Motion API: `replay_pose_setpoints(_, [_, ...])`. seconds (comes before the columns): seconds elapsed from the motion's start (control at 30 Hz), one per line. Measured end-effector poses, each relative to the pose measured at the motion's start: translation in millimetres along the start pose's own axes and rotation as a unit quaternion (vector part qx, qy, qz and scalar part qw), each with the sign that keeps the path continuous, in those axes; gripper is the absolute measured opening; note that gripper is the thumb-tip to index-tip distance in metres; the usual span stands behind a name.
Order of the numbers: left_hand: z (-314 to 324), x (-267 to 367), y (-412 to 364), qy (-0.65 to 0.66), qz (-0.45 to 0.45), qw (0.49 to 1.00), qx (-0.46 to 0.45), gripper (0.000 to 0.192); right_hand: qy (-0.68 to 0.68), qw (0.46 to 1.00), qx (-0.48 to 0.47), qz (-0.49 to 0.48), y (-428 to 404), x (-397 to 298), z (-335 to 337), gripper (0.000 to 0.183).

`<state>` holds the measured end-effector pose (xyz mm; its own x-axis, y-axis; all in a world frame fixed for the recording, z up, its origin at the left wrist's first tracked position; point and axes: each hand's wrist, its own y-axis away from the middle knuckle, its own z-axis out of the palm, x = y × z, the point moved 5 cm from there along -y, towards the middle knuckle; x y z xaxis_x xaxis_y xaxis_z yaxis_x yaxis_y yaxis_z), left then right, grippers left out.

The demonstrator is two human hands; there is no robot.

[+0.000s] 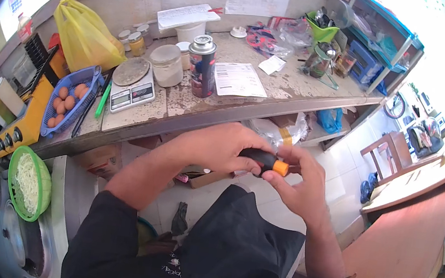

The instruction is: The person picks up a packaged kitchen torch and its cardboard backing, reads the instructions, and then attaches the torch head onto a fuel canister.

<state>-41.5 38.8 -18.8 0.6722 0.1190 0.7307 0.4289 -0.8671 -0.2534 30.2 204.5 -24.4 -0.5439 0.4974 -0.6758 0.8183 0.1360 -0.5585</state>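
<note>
My left hand (227,148) is wrapped around a black handheld tool (257,157), possibly a gas torch head, in front of my apron. At the tool's right end is an orange knob (281,168). The thumb and fingers of my right hand (303,181) hold that end, and part of the tool is hidden by both hands. Beyond them, on the worktop (159,109), stands an upright gas canister (202,66) with a metal top. A printed card (240,80) lies beside the canister, and a glass jar of white powder (166,65) stands on its left.
A digital kitchen scale (132,92), a blue basket of eggs (71,98) and a yellow plastic bag (86,36) occupy the worktop's left side. Below them, a green colander (45,187) holds white shreds. A wooden table (402,247) is at my right.
</note>
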Motion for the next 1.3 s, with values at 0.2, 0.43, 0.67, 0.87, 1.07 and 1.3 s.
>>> replay_pose_setpoints(0.2, [-65, 14, 1, -0.258, -0.041, 0.963, 0.074, 0.039, -0.019, 0.998, -0.054, 0.030, -75, 8, 27, 0.046])
replay_pose_setpoints(0.43, [-171, 30, 36, -0.479, 0.120, 0.776, 0.392, 0.046, -0.056, 0.998, -0.040, 0.005, -186, 16, 66, 0.040])
replay_pose_setpoints(0.67, [-150, -104, 61, -0.154, -0.082, 0.820, 0.545, 0.101, -0.373, 0.905, -0.139, 0.151, -256, 46, 102, 0.026])
replay_pose_setpoints(0.87, [-119, -144, 36, -0.071, -0.119, 0.798, 0.587, 0.107, -0.391, 0.888, -0.162, 0.179, -270, 58, 113, 0.033])
replay_pose_setpoints(1.07, [-122, -142, 37, -0.099, -0.023, 0.796, 0.596, 0.080, -0.387, 0.898, -0.121, 0.169, -251, 51, 93, 0.031])
replay_pose_setpoints(1.3, [-112, -58, 42, -0.046, -0.030, 0.893, 0.446, 0.086, -0.247, 0.967, -0.064, 0.007, -219, -24, 42, 0.035])
